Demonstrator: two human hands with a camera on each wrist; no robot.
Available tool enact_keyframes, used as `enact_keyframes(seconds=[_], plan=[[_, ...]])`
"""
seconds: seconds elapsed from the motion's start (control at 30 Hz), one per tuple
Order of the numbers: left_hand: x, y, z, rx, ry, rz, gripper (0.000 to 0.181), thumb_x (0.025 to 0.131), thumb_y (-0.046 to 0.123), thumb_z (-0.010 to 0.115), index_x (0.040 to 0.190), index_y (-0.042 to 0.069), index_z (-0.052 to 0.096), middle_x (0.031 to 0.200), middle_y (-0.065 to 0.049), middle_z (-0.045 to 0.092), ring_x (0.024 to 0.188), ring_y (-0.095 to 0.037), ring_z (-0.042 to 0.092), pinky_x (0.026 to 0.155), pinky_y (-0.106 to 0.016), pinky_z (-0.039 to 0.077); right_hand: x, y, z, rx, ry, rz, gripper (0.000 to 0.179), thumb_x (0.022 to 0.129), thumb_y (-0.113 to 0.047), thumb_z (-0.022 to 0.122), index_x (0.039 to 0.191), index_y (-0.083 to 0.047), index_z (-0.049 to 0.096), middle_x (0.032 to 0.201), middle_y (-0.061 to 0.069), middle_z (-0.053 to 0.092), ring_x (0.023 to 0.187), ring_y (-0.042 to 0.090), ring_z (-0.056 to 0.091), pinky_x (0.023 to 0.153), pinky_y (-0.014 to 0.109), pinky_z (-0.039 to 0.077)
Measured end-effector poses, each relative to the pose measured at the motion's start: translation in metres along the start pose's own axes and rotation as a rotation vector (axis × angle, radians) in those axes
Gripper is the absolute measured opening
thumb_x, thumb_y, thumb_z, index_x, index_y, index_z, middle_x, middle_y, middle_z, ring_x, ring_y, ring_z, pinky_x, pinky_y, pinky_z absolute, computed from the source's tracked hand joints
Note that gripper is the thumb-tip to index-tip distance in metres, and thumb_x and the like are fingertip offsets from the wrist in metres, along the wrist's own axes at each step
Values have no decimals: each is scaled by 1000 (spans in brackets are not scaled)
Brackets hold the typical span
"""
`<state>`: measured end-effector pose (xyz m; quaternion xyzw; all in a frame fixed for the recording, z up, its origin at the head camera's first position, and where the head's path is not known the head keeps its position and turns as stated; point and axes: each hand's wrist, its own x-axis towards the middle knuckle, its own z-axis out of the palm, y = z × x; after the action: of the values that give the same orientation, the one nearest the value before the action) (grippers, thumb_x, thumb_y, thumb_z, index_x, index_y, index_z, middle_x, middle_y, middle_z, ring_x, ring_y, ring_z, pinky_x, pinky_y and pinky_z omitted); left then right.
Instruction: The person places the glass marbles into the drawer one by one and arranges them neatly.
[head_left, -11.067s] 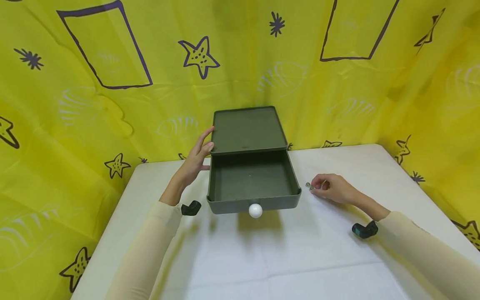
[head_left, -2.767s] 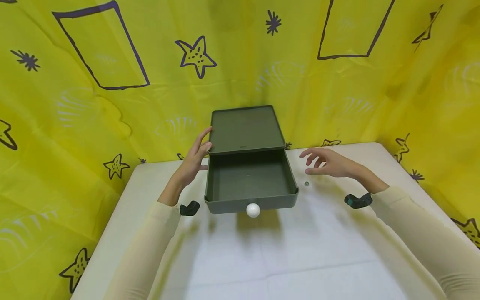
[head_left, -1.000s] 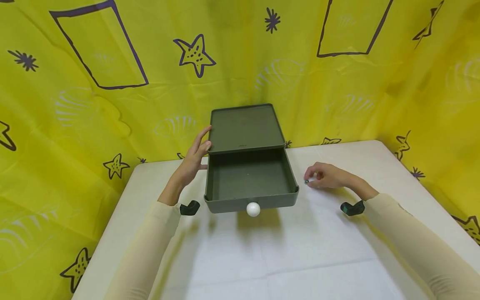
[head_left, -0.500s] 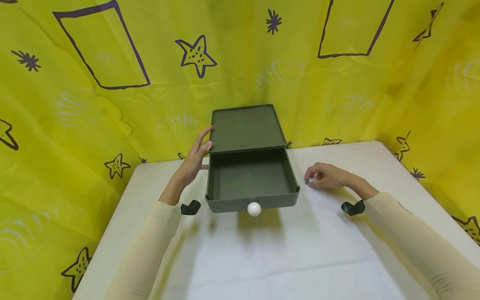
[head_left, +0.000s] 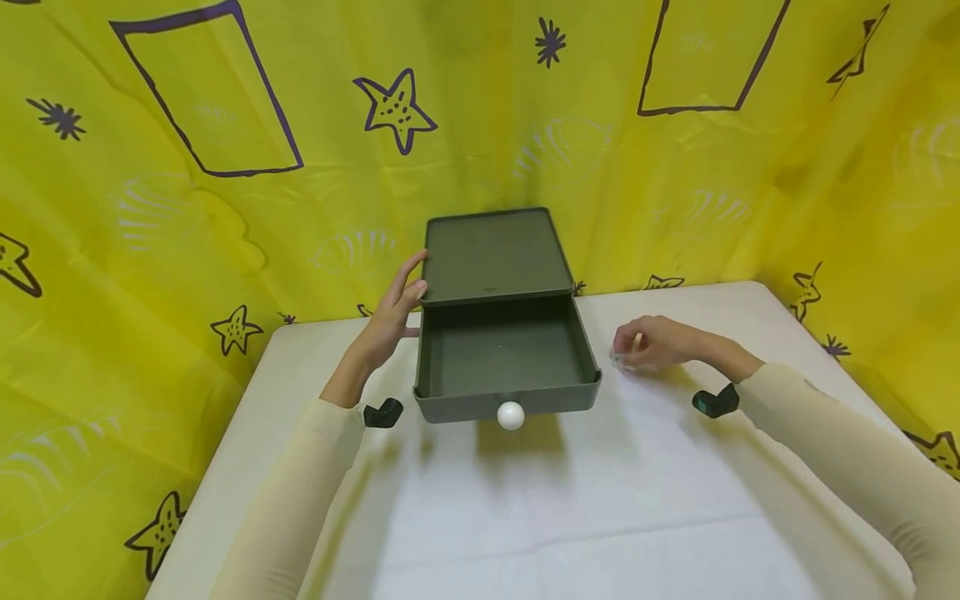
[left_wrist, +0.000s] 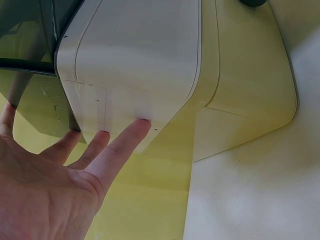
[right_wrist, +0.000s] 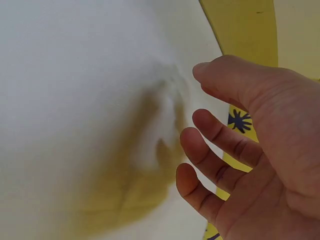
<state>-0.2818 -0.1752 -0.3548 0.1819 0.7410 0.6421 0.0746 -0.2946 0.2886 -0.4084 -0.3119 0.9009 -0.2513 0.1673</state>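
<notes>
In the head view a dark green drawer box (head_left: 495, 254) stands mid-table, its drawer (head_left: 506, 358) pulled out with a white knob (head_left: 511, 416) in front. My left hand (head_left: 384, 332) rests along the box's left side. In the left wrist view, the straight fingers of my left hand (left_wrist: 75, 172) touch the side. Right of the drawer, my right hand (head_left: 651, 342) is low over the table with bent fingers. A small glassy greenish marble (head_left: 617, 360), smeared by blur, is at its fingertips. In the right wrist view, the right hand (right_wrist: 250, 135) shows thumb and fingers apart.
A white cloth covers the table (head_left: 570, 517). Yellow curtains (head_left: 480, 150) with starfish drawings close in the back and both sides. A dark wrist camera (head_left: 382, 413) sits on the left wrist, another wrist camera (head_left: 716, 402) on the right.
Eleven seconds ago two small green pieces showed; later a single one lay on the table. Thumb and finger then closed on it. Now it is blurred and my right hand is slightly higher.
</notes>
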Motion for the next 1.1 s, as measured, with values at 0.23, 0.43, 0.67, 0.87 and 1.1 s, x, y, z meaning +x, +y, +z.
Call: enact_keyframes(seconds=[0.23,0.43,0.67,0.87,1.1], plan=[[1,1,1,2,-6,-1,61,104,45,44,161,46,22,168,-4,14,151,-29,26,103,-75,37,-5,-16,-22,-23,3,-20,8,94,-11,74,100,-15,72,95,-4,68,87,20,62,76,31,53],[1,2,1,-2,-6,3,62,104,44,44,161,46,21,168,-7,15,151,-29,25,103,-75,36,-10,-35,-44,-42,25,-66,5,95,-16,74,100,-17,72,96,-9,69,91,19,63,84,35,53],[1,2,2,-8,-6,8,62,103,45,45,161,45,21,168,-8,15,151,-30,25,103,-76,36,-18,-58,-73,-42,77,-110,9,95,-17,74,104,-18,71,101,-6,68,91,18,62,81,33,54],[1,0,2,-11,-7,9,63,104,45,45,162,44,20,168,-9,16,152,-30,24,103,-77,35,-25,-86,-101,-63,179,-72,10,95,-15,75,105,-15,72,101,-3,67,89,19,61,79,27,53],[-2,0,2,-6,-6,1,61,105,44,43,162,44,20,167,-9,16,152,-31,24,103,-76,35,-26,-111,-121,-42,268,-92,14,96,-14,74,109,-13,71,111,-1,66,87,18,62,78,25,52]])
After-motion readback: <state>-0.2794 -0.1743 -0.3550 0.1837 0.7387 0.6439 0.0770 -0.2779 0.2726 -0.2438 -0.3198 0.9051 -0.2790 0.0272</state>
